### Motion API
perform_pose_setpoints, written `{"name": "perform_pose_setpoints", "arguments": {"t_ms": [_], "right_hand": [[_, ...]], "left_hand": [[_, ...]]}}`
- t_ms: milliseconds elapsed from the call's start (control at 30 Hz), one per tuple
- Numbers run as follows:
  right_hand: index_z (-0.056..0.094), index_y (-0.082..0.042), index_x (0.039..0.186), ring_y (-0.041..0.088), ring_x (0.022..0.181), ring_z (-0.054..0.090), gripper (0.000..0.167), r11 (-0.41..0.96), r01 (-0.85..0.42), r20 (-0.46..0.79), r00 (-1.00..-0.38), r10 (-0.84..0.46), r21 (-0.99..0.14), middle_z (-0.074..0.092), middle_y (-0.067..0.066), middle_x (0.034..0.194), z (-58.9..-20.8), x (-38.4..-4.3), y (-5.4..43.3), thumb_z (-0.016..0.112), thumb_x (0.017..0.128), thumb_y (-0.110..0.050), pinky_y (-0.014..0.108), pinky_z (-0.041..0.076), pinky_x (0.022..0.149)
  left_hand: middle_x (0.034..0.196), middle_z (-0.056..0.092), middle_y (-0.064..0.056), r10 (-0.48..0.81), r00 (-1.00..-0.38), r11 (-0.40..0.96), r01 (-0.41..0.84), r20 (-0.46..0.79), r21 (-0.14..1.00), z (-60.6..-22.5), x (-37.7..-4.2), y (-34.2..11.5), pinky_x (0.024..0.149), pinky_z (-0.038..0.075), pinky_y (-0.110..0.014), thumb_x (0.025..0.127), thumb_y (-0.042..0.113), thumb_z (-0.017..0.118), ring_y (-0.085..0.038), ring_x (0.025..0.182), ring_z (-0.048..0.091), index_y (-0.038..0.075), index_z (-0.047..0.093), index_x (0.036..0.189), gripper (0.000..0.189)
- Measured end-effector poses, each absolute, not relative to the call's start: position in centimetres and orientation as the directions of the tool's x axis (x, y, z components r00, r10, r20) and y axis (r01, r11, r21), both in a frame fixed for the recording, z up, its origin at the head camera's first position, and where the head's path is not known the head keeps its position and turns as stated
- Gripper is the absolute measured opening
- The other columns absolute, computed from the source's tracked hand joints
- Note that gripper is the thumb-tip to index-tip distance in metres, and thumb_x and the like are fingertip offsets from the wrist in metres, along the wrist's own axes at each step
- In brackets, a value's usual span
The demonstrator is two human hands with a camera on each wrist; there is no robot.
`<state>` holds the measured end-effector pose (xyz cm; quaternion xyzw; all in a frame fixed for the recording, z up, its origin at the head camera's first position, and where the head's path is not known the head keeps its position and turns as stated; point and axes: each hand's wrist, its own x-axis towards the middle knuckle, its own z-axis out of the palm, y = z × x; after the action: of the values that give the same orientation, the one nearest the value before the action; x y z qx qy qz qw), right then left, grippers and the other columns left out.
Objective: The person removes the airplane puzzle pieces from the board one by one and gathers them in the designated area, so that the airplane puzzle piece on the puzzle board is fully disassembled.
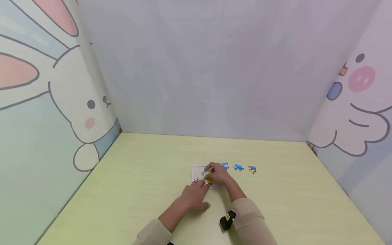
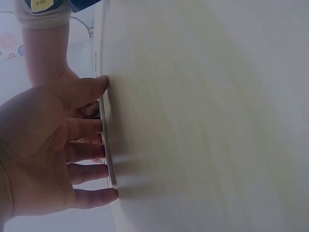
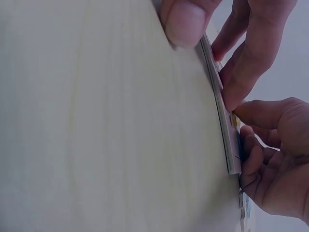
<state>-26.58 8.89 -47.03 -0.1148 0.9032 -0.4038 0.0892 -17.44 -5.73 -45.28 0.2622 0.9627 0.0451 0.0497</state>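
Note:
A small square jigsaw board with a pale rim lies on the table, partly covered by both hands. My left hand rests its outstretched fingers on the board's near left part, its thumb apart on the table. Over the board, my right hand has thumb and index finger bent about a blue and yellow puzzle piece; the fingers hide much of it. In the right wrist view, the right hand has its thumb at the board's top and its other fingers curled.
Loose puzzle pieces lie in a row right of the board: a blue one, another blue one and a blue, red and yellow one. A black wrist device sits by the right sleeve. Walls with cartoon animals surround the table.

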Motion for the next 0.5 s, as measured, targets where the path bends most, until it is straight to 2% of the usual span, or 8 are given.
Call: {"name": "perform_pose_setpoints", "arguments": {"t_ms": [267, 500], "right_hand": [[0.057, -0.005, 0.098, 0.020, 0.067, 0.048, 0.023, 0.585, -0.098, -0.088, -0.956, -0.281, -0.805, 0.050, 0.007, 0.077, -47.14, -26.36, 8.90, 0.069, 0.079, -0.001, 0.029, 0.041, 0.057], [0.055, -0.003, 0.098, 0.019, 0.062, 0.048, 0.025, 0.513, -0.109, -0.053, -0.955, -0.291, -0.851, 0.048, 0.008, 0.072, -46.87, -26.30, 9.00, 0.068, 0.078, 0.002, 0.029, 0.041, 0.054]], "left_hand": [[0.131, 0.046, -0.005, 0.511, -0.855, 0.858, 0.503, -0.081, 0.108, -45.38, -17.41, -5.58, 0.075, 0.047, -0.043, 0.080, 0.047, 0.066, -0.026, 0.116, 0.044, 0.013, 0.050, 0.132, 0.064], [0.133, 0.044, -0.006, 0.504, -0.860, 0.863, 0.495, -0.085, 0.106, -45.19, -17.39, -5.61, 0.076, 0.046, -0.044, 0.081, 0.046, 0.066, -0.026, 0.118, 0.042, 0.012, 0.049, 0.133, 0.065]]}}
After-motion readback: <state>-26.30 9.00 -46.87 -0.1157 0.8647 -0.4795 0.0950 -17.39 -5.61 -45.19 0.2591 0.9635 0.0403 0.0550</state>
